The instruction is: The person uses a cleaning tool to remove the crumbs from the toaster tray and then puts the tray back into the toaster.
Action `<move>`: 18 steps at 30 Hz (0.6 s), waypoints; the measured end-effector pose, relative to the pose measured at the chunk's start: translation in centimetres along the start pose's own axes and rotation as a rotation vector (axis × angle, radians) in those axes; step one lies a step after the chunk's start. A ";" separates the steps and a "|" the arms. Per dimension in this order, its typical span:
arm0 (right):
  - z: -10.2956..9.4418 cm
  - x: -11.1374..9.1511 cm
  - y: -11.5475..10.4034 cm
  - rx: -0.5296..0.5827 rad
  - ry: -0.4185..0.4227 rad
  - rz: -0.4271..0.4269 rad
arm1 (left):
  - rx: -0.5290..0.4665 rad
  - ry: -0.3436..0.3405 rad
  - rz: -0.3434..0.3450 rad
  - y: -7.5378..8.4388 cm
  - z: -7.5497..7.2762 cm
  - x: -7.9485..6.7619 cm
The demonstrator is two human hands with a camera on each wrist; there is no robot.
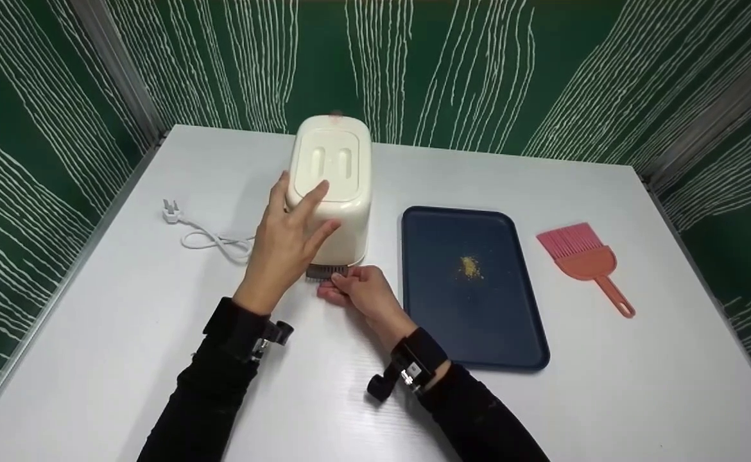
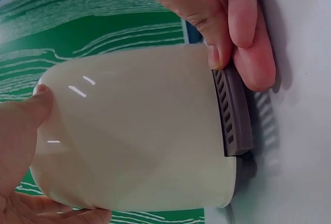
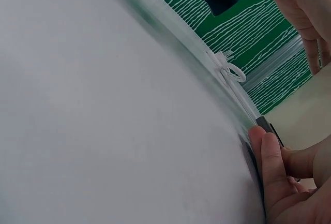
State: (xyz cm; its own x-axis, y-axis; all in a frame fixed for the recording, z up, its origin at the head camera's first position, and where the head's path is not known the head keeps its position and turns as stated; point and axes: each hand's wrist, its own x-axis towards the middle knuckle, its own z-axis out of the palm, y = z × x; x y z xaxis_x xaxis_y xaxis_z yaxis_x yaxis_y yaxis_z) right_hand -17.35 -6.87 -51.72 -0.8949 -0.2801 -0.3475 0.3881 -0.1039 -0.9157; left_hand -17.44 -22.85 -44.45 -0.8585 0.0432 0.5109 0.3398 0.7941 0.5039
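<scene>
A cream toaster (image 1: 346,234) stands on the white table, its lidded top showing two oval recesses. My left hand (image 1: 289,234) rests on its near left corner, fingers spread over the top and side. In the left wrist view the thumb and fingers of this left hand (image 2: 18,151) lie against the toaster's top end and side. A dark grey slotted crumb tray (image 2: 235,113) sticks out at the toaster's foot, low over the table. My right hand (image 1: 369,295) pinches one end of it between thumb and fingers, as the left wrist view shows closely.
Right of the toaster lies a dark blue tray (image 1: 472,333) with a small heap of yellowish crumbs (image 1: 470,267). A coral brush (image 1: 584,260) lies farther right. The white cord and plug (image 1: 205,237) lie to the left. Green walls with white lines border the table's back and sides.
</scene>
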 end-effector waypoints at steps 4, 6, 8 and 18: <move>0.0 0.2 -0.2 -0.030 -0.025 0.020 | -0.002 -0.005 -0.002 -0.2 0.0 0.0; -0.1 0.2 -0.2 -0.048 -0.045 0.034 | -0.002 -0.008 -0.004 -0.2 0.0 0.0; -0.2 0.3 -0.3 -0.054 -0.058 0.038 | -0.005 -0.009 -0.007 -0.2 0.0 0.0; -0.8 0.2 -0.4 -0.070 -0.069 0.048 | -0.007 0.017 0.016 -0.3 0.4 0.2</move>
State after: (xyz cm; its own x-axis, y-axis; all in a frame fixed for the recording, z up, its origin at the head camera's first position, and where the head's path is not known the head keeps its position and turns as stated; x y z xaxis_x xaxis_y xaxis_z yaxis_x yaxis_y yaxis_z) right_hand -17.85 -6.10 -51.63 -0.8571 -0.3489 -0.3790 0.4119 -0.0222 -0.9110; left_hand -17.86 -22.82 -44.77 -0.8461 0.0457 0.5311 0.3564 0.7894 0.4999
